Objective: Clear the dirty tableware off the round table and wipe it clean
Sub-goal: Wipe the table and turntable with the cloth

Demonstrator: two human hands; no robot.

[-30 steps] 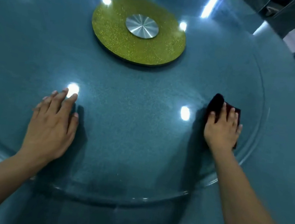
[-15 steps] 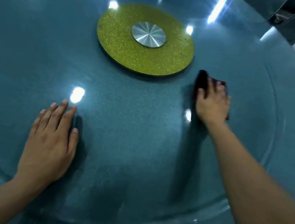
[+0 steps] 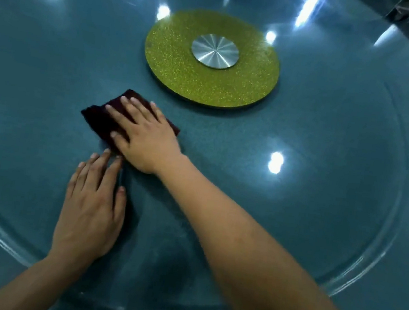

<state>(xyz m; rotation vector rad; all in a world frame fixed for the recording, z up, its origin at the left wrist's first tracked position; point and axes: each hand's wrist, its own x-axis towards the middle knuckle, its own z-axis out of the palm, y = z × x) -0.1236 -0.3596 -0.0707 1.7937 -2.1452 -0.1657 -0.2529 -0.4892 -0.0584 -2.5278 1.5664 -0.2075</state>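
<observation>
We have a single head-worn wide-angle view, looking forward and steeply down onto a round table (image 3: 55,64). It sits close above both forearms, which enter from the bottom edge. The wide lens bends the table's rim.

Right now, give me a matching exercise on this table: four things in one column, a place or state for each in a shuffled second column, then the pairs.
Things:
1. cloth
2. left hand
3. gold disc
4. metal cap

Places or states:
A. flat on bare glass, holding nothing
B. at the middle of the gold disc
C. pressed under the right hand
D. round and glittery, far side of the cloth

Pairs: 1-C, 2-A, 3-D, 4-B
</observation>
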